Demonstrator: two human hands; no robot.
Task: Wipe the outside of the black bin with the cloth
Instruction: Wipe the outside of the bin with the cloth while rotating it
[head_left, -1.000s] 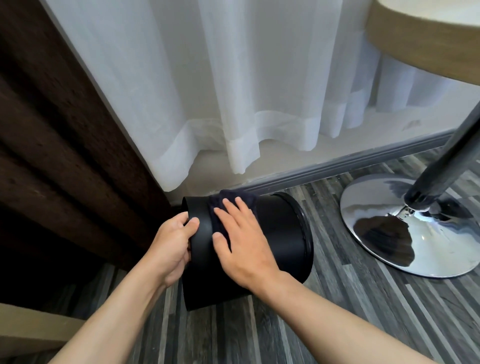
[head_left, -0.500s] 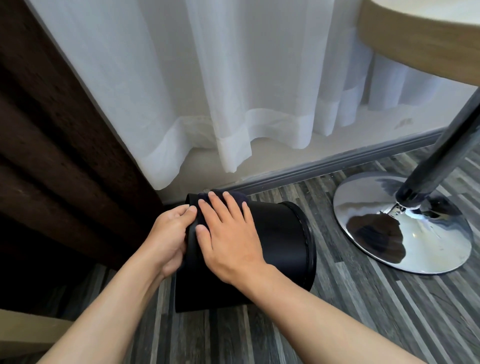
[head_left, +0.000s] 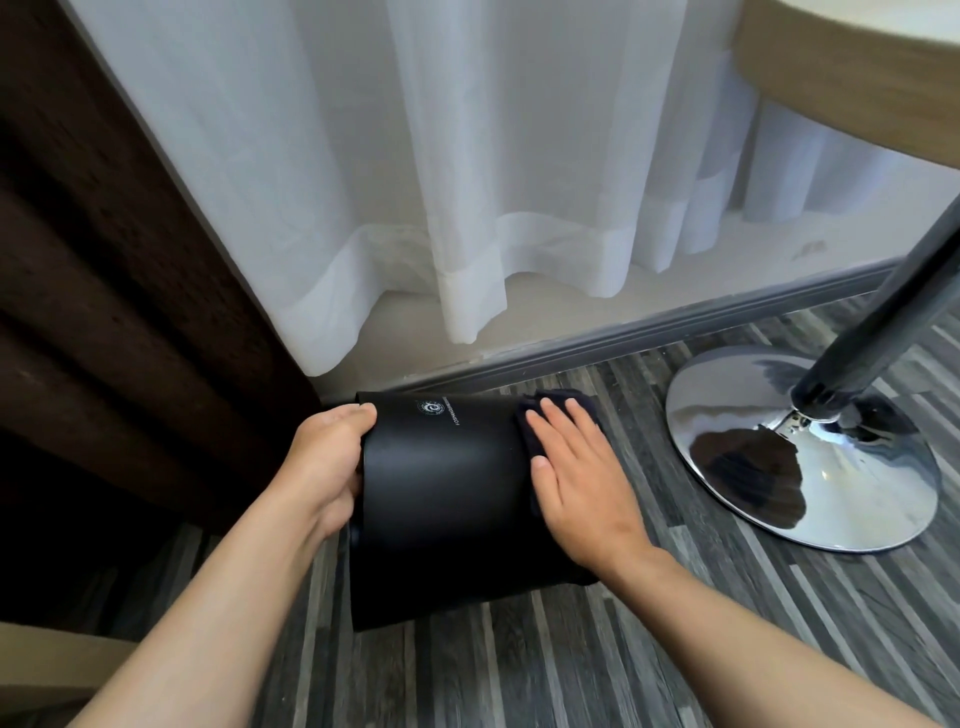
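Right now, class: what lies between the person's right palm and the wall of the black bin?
In the head view, a dark cloth lies between them: the right hand presses it flat against the black bin.

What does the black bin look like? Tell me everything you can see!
The black bin is a round, smooth, matte tub, probably plastic, lying on its side on the striped floor near the wall. It has a small white logo. The left hand grips one end; the right hand presses a dark cloth on it.

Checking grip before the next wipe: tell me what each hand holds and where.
Left hand grips the black bin at its left end. Right hand presses the cloth flat against the bin's right end.
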